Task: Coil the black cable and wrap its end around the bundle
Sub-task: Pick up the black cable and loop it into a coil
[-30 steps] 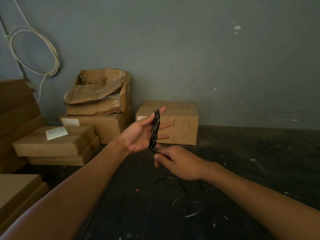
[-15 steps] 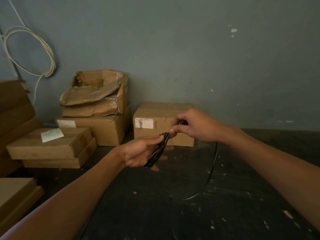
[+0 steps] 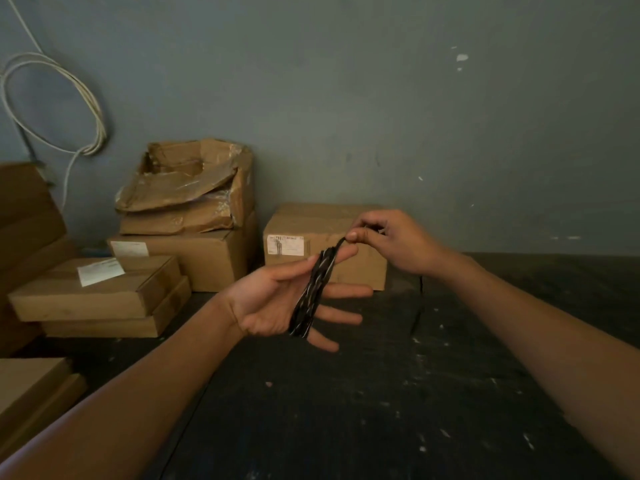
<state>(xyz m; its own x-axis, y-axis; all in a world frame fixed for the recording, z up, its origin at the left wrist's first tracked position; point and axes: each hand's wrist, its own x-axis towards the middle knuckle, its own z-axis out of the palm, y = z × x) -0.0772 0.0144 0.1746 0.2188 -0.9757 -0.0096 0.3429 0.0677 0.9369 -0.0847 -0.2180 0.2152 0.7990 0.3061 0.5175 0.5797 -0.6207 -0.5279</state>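
The black cable (image 3: pixel 313 292) is wound in several loops around the fingers of my left hand (image 3: pixel 277 299), which is held palm up with the fingers spread. My right hand (image 3: pixel 391 242) is just above and to the right of the coil's top. Its thumb and forefinger pinch the cable's free strand where it leaves the coil. A loose length of cable (image 3: pixel 417 310) hangs below my right wrist toward the dark surface.
A dark speckled work surface (image 3: pixel 381 393) lies under both arms. Cardboard boxes stand behind: one (image 3: pixel 363 223) right behind the hands, a torn stack (image 3: pixel 187 209) to the left, flat boxes (image 3: pixel 97 289) further left. A white cable loop (image 3: pixel 52 105) hangs on the grey wall.
My right hand went from below the coil up over its top, carrying the free strand. My left hand tilted the coil and spread its fingers; the loose cable on the surface has shortened.
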